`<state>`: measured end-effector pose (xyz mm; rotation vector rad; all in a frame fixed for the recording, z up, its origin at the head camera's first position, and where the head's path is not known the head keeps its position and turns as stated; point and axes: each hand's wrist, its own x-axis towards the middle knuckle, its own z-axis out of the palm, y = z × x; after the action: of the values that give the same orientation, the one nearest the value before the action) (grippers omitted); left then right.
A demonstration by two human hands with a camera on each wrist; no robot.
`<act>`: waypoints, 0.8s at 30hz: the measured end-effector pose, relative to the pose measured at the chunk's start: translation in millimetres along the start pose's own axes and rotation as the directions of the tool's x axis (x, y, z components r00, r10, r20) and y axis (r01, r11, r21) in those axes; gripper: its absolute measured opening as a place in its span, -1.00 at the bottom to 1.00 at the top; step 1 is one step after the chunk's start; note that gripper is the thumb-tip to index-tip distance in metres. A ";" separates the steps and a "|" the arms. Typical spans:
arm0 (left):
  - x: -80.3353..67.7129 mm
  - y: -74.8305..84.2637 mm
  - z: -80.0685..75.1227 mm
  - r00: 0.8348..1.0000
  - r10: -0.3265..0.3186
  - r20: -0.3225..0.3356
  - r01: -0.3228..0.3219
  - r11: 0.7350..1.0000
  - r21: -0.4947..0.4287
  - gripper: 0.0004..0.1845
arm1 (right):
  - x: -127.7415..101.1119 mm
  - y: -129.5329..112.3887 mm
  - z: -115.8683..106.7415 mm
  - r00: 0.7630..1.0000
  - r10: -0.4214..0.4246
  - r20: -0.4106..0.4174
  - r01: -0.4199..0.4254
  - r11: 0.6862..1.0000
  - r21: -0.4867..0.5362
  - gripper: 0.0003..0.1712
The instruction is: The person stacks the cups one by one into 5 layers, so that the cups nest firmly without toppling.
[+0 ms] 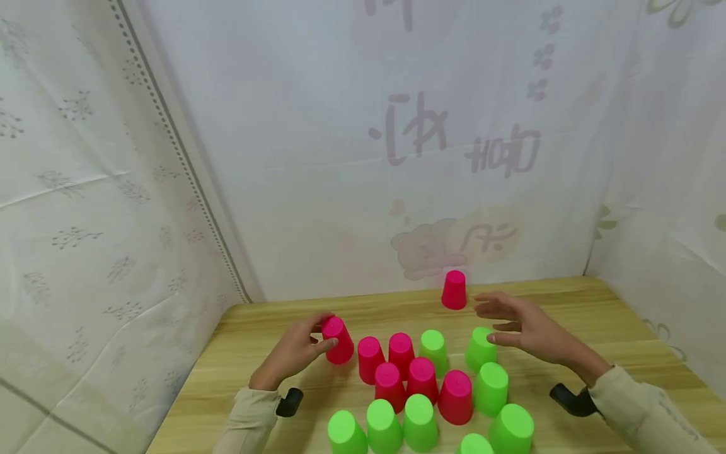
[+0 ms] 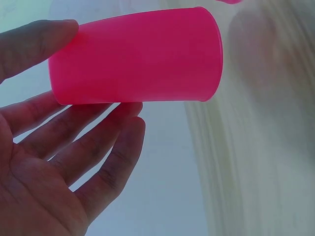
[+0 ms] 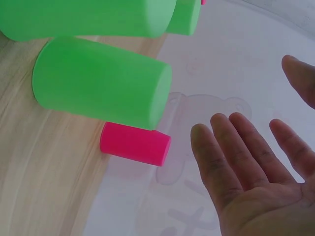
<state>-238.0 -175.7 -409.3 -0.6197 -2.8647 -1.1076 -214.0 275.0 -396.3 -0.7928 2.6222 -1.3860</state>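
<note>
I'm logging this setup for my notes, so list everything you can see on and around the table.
held pink cup: one, pink, tilted, left of the cluster
far pink cup: one, pink, alone near the back
clustered pink cups: five, pink, mid-table, upside down
green cups: eight, green, upside down, front and right
table: one, light wood
curtains: white, patterned, three sides
wrist mounts: two, black, by the sleeves
left grip: bare hand, holds the held pink cup
right grip: bare hand, open, over a green cup
</note>
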 end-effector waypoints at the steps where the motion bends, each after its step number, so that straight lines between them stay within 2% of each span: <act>1: 2.4 1.7 0.3 1.000 0.001 0.003 -0.001 1.000 -0.003 -0.52 | -0.9 0.1 0.9 1.000 -0.003 0.002 0.003 1.000 0.005 -0.31; 6: 15.3 10.6 1.2 0.999 0.029 0.029 -0.029 1.000 -0.013 -0.55 | -4.6 1.0 4.9 1.000 -0.008 0.012 0.007 0.999 0.049 -0.28; 12: 29.7 18.6 0.2 0.997 0.070 0.045 -0.069 0.997 -0.017 -0.55 | -6.7 3.8 7.3 1.000 0.001 0.008 -0.002 0.999 0.044 -0.30; 18: 42.2 21.9 2.5 0.993 0.104 0.061 -0.102 0.994 -0.033 -0.56 | -8.7 8.8 7.7 1.000 0.001 0.008 -0.002 0.998 0.058 -0.28; 24: 53.7 22.0 8.8 0.988 0.140 0.070 -0.137 0.989 -0.056 -0.49 | -10.2 13.4 10.2 1.000 0.008 0.003 -0.008 0.997 0.077 -0.29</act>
<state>-278.2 -135.9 -393.8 -0.8660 -2.8099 -1.1637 -207.7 278.3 -414.6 -0.7737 2.5498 -1.4728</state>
